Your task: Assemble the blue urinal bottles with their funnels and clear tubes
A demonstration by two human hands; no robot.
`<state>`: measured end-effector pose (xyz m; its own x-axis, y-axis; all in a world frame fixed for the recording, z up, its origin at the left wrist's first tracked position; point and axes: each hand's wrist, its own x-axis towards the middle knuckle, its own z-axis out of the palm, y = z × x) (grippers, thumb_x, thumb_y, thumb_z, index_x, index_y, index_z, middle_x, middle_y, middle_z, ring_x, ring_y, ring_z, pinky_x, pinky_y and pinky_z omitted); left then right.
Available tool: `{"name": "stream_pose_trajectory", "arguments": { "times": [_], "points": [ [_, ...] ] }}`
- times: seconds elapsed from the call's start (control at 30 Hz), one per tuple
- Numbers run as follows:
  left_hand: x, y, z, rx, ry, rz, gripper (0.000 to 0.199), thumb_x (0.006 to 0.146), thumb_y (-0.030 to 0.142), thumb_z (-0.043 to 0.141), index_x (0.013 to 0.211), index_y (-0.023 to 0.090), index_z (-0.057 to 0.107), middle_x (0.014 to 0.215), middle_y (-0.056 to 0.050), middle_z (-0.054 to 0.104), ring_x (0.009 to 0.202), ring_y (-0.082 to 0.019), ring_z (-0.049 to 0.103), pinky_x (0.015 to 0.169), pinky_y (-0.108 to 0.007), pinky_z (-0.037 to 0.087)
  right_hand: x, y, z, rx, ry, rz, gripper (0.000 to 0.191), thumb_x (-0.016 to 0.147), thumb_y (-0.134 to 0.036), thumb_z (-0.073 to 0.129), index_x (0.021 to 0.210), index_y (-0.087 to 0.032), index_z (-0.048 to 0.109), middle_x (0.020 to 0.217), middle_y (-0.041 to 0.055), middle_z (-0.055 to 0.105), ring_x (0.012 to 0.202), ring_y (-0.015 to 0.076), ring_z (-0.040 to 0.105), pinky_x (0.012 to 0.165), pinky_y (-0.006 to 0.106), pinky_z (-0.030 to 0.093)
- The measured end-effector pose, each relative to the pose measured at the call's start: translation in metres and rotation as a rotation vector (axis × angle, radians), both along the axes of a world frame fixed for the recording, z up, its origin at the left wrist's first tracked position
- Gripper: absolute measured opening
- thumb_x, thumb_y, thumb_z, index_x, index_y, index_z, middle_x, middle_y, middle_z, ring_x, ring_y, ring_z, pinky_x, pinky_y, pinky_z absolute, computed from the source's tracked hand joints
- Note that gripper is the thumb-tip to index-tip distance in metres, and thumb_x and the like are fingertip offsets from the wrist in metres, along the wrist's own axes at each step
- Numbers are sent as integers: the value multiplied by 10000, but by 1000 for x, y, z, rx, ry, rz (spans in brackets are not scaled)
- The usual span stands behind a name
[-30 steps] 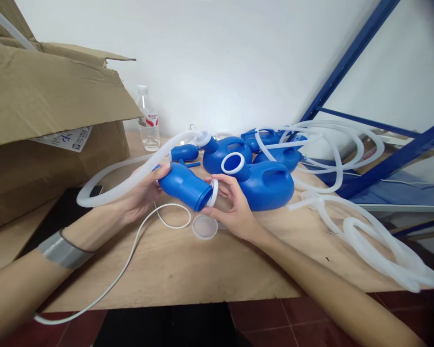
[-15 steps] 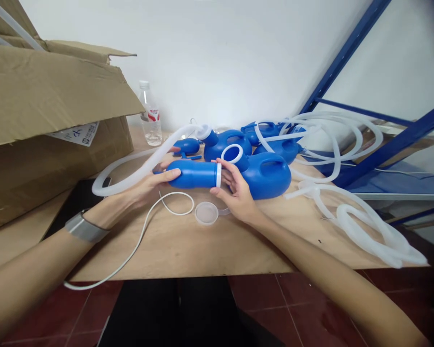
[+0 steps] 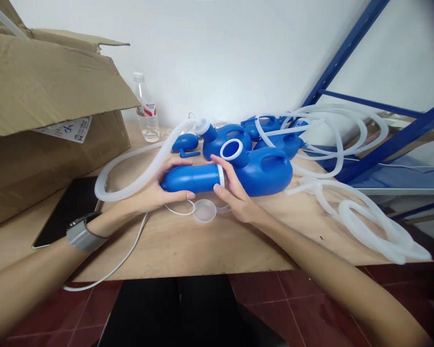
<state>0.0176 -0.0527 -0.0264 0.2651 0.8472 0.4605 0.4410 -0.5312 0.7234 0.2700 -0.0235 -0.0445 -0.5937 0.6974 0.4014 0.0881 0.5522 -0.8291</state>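
Note:
Both hands hold a blue plastic cylinder [image 3: 191, 178] sideways above the table. My left hand [image 3: 155, 190] wraps around its rounded left end. My right hand [image 3: 237, 193] grips the white ring [image 3: 221, 176] at its right end. Just behind my right hand stands a blue jug [image 3: 269, 171] with a handle and an open, white-rimmed mouth. Below the cylinder lies a round translucent cap [image 3: 204, 211] with a strap. A white hose [image 3: 133, 188] loops behind my left wrist and ends at the mouth of a second blue jug [image 3: 226, 140].
At the left stands an open cardboard box [image 3: 54, 91], with a dark flat tablet-like object [image 3: 68, 212] beside it. A water bottle [image 3: 147, 113] is near the wall. More hoses [image 3: 369, 226] lie coiled on the right, by a blue metal rack [image 3: 390, 140]. A white cable [image 3: 130, 250] crosses the table's front edge.
My left hand has shifted its hold, with the thumb now lower, along the underside of the cylinder. The right hand stays at the white ring. The view has shifted slightly.

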Motion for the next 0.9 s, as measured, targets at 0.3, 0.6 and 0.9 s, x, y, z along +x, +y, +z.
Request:
{"name": "stream_pose_trajectory", "arguments": {
  "times": [0.3, 0.6, 0.9],
  "points": [
    [4, -6, -4, 122, 70, 6, 616, 794, 506, 870, 1317, 284, 634, 1351, -73, 727, 1268, -346, 683, 1125, -534, 542, -29, -12, 5, -70, 221, -153, 301, 1054, -558, 470, 1135, -270, 497, 1295, 69, 638, 1265, 222, 596, 1151, 436, 452],
    [-4, 1, -18, 286, 53, 129, 579, 828, 557, 834, 1336, 352, 646, 1306, -18, 743, 1183, -340, 734, 1016, -517, 639, -53, -8, 16, 50, 286, -189, 406, 1067, -505, 471, 1388, -263, 525, 1394, 87, 638, 1335, 221, 589, 1181, 413, 444],
    [-5, 3, -15, 388, 134, 90, 604, 837, 572, 832, 1334, 288, 636, 1289, -46, 749, 1161, -334, 743, 1035, -552, 621, -50, -7, 4, -85, 331, -103, 601, 960, -543, 666, 1468, -280, 478, 1490, 100, 568, 1433, 264, 510, 1263, 517, 378]
  ]
}}
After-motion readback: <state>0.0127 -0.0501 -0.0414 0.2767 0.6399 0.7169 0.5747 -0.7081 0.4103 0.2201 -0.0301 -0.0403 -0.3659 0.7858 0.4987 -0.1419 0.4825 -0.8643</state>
